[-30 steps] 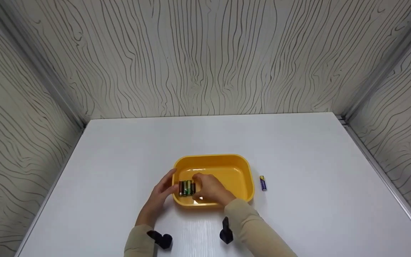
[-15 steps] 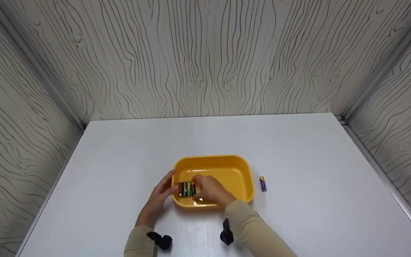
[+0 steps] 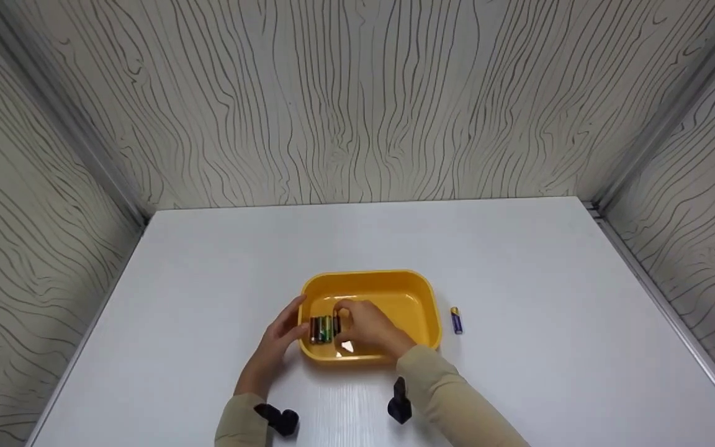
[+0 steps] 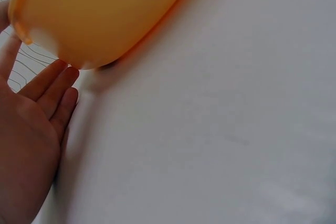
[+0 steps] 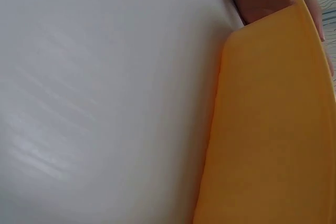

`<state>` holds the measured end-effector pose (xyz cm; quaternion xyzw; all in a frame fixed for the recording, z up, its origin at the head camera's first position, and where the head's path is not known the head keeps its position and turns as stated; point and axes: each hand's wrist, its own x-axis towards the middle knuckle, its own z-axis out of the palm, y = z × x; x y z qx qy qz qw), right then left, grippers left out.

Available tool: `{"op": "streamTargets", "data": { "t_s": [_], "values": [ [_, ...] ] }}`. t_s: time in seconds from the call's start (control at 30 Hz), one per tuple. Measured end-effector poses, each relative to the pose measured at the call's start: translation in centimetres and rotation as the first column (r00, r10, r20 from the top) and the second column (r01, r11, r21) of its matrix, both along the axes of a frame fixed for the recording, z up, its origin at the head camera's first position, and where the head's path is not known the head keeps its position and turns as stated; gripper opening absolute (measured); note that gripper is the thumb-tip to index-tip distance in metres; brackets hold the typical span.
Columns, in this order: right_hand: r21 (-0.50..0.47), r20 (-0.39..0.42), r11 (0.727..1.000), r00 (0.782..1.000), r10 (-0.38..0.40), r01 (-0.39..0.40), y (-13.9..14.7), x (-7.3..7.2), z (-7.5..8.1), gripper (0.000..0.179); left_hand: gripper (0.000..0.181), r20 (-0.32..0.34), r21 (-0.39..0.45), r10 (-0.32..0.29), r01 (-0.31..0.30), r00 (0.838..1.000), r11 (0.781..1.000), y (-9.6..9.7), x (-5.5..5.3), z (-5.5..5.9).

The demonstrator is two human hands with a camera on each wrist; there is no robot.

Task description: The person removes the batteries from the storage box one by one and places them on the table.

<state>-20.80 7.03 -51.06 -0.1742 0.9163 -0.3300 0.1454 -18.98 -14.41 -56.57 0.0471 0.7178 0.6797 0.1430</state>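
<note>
A yellow plastic tray (image 3: 422,355) sits on the table. My left hand (image 3: 278,340) holds its left end, thumb over the rim and the other fingers along the outside; the left wrist view shows these fingers (image 4: 52,87) against the outer wall. Inside, at the left end, several AA-size batteries (image 3: 320,329) lie side by side. My right hand (image 3: 367,326) reaches into the tray and pinches a dark battery (image 3: 336,325) at its two ends with thumb and index finger, just right of the row. The tray wall (image 5: 273,119) hides the right hand in the right wrist view.
A purple battery with a yellow end (image 3: 457,320) lies on the white table (image 3: 519,261), just right of the tray. Wood-patterned panels (image 3: 357,105) stand behind and at both sides. Black camera mounts (image 3: 400,403) sit on both wrists.
My right hand and forearm have shifted very slightly to the right, and a small gap shows between the dark battery and the row. The left hand keeps its hold on the tray.
</note>
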Motion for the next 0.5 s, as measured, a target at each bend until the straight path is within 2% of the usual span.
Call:
{"op": "streamTargets", "data": {
  "t_s": [0.17, 0.5],
  "values": [
    [-0.003, 0.045, 1.0, 0.999, -0.002, 0.002, 0.3, -0.1, 0.7, 0.051, 0.065, 0.02, -0.011, 0.007, -0.007, 1.0, 1.0, -0.1, 0.0, -0.2],
    [-0.08, 0.022, 0.996, 0.999, 0.035, -0.033, 2.1, -0.1, 1.9, 0.055, 0.064, -0.004, -0.043, 0.005, -0.005, 1.0, 0.999, 0.1, -0.1, 0.0]
  ]
}}
